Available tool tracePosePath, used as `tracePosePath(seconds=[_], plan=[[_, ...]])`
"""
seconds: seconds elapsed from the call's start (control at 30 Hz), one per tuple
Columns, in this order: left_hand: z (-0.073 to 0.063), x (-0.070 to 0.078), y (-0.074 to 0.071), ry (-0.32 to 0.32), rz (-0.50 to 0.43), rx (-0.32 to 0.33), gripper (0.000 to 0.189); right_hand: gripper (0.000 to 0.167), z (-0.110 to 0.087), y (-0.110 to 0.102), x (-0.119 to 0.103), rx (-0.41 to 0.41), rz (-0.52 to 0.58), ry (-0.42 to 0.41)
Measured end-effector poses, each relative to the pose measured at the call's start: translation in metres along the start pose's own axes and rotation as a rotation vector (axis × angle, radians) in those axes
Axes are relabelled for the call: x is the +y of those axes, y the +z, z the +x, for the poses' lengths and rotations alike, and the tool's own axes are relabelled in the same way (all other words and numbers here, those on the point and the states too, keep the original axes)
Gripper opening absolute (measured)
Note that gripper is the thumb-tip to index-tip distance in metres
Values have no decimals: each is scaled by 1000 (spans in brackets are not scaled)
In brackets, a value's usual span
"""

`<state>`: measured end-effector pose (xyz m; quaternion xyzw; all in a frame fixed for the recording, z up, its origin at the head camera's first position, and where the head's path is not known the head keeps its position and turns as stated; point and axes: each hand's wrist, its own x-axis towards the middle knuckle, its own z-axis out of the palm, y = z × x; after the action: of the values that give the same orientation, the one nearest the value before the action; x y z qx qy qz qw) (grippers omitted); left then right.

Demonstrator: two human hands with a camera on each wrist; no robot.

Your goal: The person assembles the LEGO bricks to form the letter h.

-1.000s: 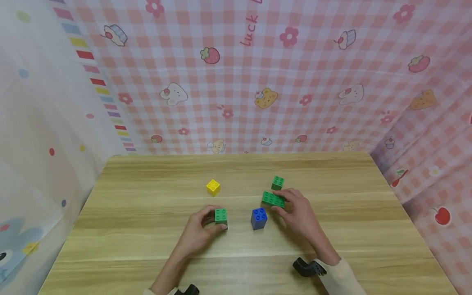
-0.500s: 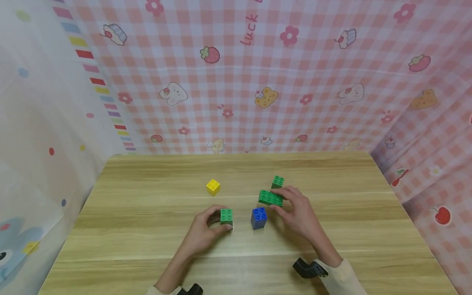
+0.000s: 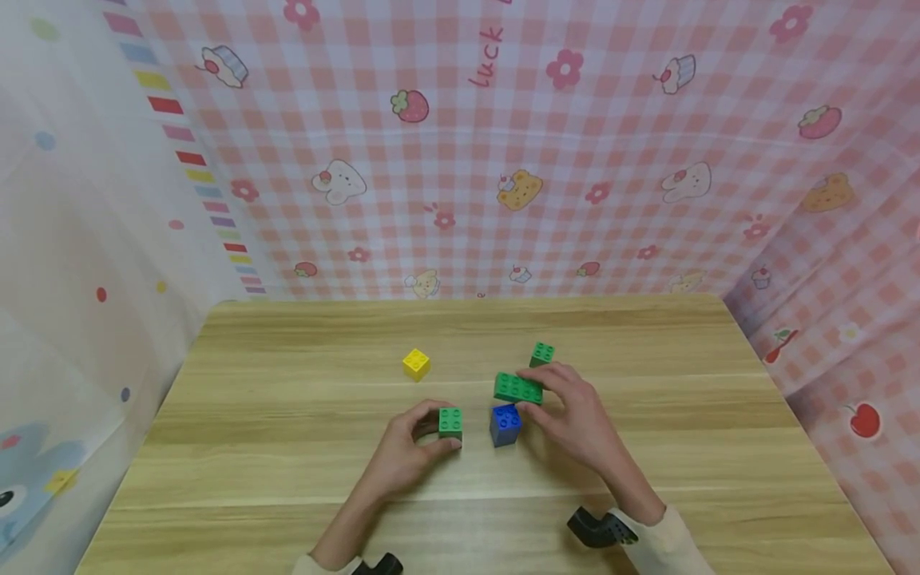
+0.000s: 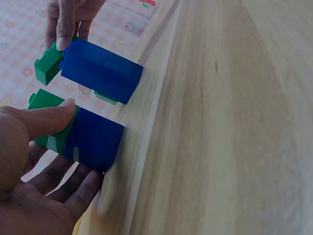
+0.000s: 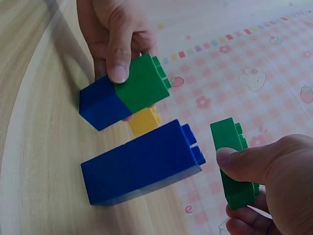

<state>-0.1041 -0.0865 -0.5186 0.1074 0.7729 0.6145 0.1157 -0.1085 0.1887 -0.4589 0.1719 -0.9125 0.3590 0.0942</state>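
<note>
In the head view my left hand [image 3: 402,455] grips a two-brick stack between thumb and fingers. Its upper brick is green [image 3: 450,419]; the lower one is a blue brick [image 4: 95,139], standing at the tabletop in the left wrist view. Thumb and fingers of my right hand [image 3: 575,415] pinch the ends of a long green brick [image 3: 517,387], studs up. Between the hands stands an upright tower of two blue bricks [image 5: 142,161], its studs bare. The long green brick is held just beyond this tower, near the height of its top, as the right wrist view shows.
A yellow brick [image 3: 416,364] sits on the wooden table [image 3: 287,415] at the back left. Behind my right fingers stands a small green brick [image 3: 542,354], partly hidden by them. Printed cloth [image 3: 618,160] hangs behind the table and along its sides.
My left hand has slid right with its green-and-blue stack, closer to the blue tower. My right hand has carried the long green brick left, to just behind the tower.
</note>
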Motion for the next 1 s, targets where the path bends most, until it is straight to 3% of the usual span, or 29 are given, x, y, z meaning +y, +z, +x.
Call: tracePosePath(seconds=[0.67, 1.0], plan=[[4, 0, 8, 34, 0, -3, 41, 44, -1, 7, -20, -66, 27, -78], [5, 0, 12, 62, 3, -11, 42, 42, 0, 14, -24, -62, 33, -138]])
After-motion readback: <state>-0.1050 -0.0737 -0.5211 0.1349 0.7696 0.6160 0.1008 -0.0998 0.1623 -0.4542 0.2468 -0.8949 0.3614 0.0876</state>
